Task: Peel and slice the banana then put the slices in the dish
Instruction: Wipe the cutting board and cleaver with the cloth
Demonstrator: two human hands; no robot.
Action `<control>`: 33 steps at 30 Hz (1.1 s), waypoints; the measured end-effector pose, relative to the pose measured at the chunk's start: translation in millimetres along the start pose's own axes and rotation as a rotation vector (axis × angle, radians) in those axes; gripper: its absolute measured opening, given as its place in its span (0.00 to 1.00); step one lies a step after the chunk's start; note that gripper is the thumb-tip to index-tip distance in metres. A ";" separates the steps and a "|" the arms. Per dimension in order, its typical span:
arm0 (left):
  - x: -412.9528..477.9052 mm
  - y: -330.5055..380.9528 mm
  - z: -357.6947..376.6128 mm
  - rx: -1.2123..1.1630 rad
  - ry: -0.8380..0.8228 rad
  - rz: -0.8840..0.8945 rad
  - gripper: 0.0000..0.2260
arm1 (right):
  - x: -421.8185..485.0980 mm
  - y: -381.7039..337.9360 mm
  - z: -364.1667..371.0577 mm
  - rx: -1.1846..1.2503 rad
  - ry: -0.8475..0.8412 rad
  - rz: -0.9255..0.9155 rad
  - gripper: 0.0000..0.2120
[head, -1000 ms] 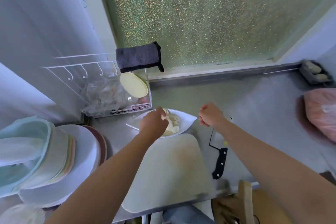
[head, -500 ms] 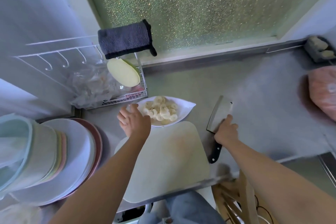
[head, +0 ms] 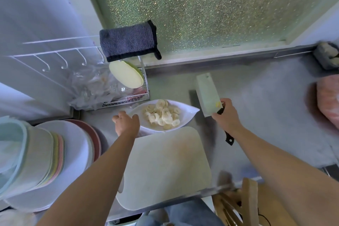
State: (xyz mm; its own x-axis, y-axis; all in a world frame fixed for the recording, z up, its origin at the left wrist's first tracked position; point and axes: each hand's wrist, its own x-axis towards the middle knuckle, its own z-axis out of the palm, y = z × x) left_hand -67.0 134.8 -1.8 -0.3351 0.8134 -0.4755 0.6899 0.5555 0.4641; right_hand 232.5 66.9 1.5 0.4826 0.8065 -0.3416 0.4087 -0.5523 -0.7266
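Gripping cleaver (head: 208, 95) in right hand (head: 226, 115), blade pointing away, left hand (head: 126, 123) holding crosswise dish (head: 190, 111) of slices (head: 163, 115)

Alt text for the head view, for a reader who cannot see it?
Banana slices fill a white dish on a counter. The left hand is at the dish's left rim; the right hand grips a cleaver beside it. A white cutting board lies nearer.
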 end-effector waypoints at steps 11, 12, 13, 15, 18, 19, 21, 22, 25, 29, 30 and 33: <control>8.9 3.2 8.5 0.190 -0.090 0.061 0.17 | 58.1 -45.2 18.6 -0.165 -0.297 -0.194 0.28; 11.5 4.1 9.7 0.196 -0.099 0.062 0.16 | 63.2 -50.6 19.9 -0.194 -0.304 -0.227 0.27; 12.8 4.9 10.6 0.202 -0.112 0.065 0.16 | 68.1 -52.8 20.3 -0.229 -0.299 -0.267 0.26; 16.7 6.1 11.6 0.211 -0.111 0.059 0.15 | 78.6 -57.8 20.4 -0.293 -0.305 -0.345 0.26; 23.5 8.8 14.6 0.266 -0.086 0.071 0.15 | 98.4 -62.3 21.9 -0.378 -0.351 -0.422 0.26; 26.1 9.8 16.0 0.269 -0.080 0.079 0.15 | 105.1 -63.7 23.7 -0.402 -0.364 -0.442 0.26; 29.8 14.0 17.3 0.246 -0.081 0.088 0.15 | 114.6 -68.0 28.1 -0.440 -0.381 -0.474 0.26; 31.5 16.3 17.6 0.238 -0.082 0.097 0.15 | 118.2 -69.1 30.7 -0.452 -0.391 -0.478 0.26; 35.1 23.0 18.5 0.229 -0.089 0.101 0.14 | 131.0 -68.1 39.9 -0.481 -0.429 -0.471 0.27; 38.0 26.7 20.0 0.231 -0.107 0.096 0.13 | 144.2 -64.3 48.8 -0.529 -0.446 -0.482 0.29; 38.5 27.2 20.9 0.231 -0.108 0.095 0.13 | 145.2 -63.9 49.4 -0.544 -0.428 -0.479 0.30; 40.5 27.8 23.9 0.214 -0.098 0.100 0.13 | 146.1 -64.4 52.0 -0.610 -0.384 -0.498 0.31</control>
State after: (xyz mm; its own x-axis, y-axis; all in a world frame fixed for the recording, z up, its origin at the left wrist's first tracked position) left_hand -46.1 179.0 -26.0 -0.2016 0.8360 -0.5104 0.8403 0.4154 0.3484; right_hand 236.5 231.3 -32.6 -0.1116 0.9385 -0.3268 0.8983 -0.0454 -0.4371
